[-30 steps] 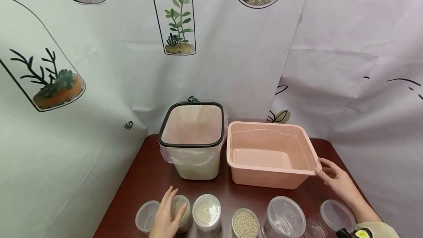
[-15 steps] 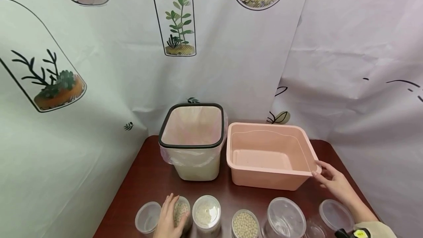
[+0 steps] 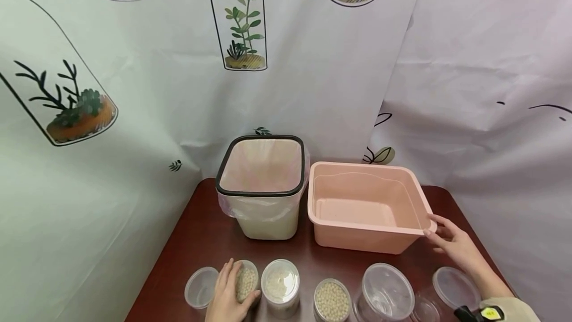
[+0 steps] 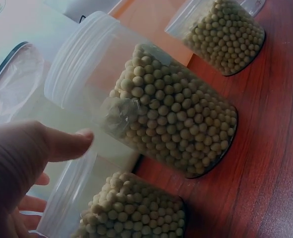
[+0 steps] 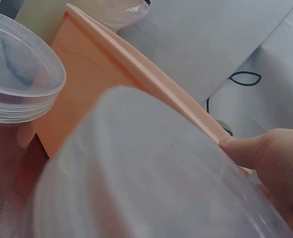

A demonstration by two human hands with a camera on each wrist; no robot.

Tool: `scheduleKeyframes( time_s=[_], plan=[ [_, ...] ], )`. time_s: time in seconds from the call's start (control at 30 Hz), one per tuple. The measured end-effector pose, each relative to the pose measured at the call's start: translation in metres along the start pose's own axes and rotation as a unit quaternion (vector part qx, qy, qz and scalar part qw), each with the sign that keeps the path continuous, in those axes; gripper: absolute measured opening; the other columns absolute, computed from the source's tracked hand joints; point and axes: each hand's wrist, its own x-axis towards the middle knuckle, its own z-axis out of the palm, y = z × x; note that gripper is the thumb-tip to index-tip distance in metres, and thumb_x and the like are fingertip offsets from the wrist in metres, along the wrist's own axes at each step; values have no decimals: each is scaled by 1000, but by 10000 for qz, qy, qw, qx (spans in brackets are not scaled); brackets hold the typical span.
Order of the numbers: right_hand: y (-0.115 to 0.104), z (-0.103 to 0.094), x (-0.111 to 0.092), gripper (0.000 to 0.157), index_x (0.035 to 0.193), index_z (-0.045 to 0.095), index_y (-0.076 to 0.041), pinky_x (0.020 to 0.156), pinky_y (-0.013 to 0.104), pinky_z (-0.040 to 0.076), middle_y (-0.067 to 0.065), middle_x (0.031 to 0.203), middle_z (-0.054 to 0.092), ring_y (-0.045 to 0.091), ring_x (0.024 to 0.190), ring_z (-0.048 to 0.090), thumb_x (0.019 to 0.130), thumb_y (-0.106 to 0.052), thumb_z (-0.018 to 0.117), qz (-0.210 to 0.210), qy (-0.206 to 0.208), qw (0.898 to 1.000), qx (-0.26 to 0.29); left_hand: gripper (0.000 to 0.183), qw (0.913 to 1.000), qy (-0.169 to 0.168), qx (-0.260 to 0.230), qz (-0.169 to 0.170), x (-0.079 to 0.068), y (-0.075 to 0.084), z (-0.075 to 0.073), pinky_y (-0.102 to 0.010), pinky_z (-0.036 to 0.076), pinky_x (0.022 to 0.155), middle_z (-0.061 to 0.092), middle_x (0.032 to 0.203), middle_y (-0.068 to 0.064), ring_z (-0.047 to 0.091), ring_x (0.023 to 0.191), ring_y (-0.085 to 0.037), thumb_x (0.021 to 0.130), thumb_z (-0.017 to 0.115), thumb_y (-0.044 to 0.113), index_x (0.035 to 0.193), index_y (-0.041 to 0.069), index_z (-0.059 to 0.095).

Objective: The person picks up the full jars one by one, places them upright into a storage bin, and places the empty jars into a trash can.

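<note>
Your left hand (image 3: 225,297) is at the clear round plastic jar of pale, pea-like beads (image 3: 247,282), the first of three bead jars from the left. Your fingers lie along its left side and your thumb reaches out on the other side, toward its neighbour. The hand is spread about as wide as the jar; from these angles I can't tell whether it grips the wall or only surrounds it.

Just right of that jar stands a taller clear plastic jar with a translucent lid (image 3: 280,287), upright and partly filled with the same beads. A shorter clear jar of beads (image 3: 332,302) stands further right.

Your right hand (image 3: 456,247) pinches the near right corner of the pink rectangular plastic basin (image 3: 357,237), thumb over the rim and fingers beneath. The basin sits toward the back of the dark red-brown table (image 3: 196,242), just beside a cream bin with a black rim and thin plastic liner (image 3: 268,220).

In front of the basin stands a wide clear plastic jar (image 3: 388,292); a translucent round lid (image 3: 456,288) is near your right forearm.
</note>
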Motion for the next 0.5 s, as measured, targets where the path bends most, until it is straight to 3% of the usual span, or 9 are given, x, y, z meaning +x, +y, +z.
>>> scheduleKeyframes(
  time_s=[0.13,0.37,0.5],
  plan=[
    [1,0,-1,61,138,29,5,64,35,54,34,110,54,12,79,65,92,-23,59,-14,26,10000,44,82,9996,-256,80,-78,2,1,-2,-54,48,70,45,129,-22,43,113,-41,55,88,30,124,3,51],
    [2,0,-1,61,138,29,5,63,34,54,31,107,55,14,78,65,92,-22,59,36,52,10000,-17,80,9995,140,292,71,4,1,-1,-48,48,65,52,120,-18,49,102,-35,47,90,26,117,6,56],
    [2,0,-1,61,139,28,5,63,33,54,34,110,53,17,79,66,93,-22,59,42,51,10000,13,79,9988,165,462,-21,6,2,-2,-45,48,61,53,116,-14,49,99,-30,45,89,28,115,9,59]
  ],
)
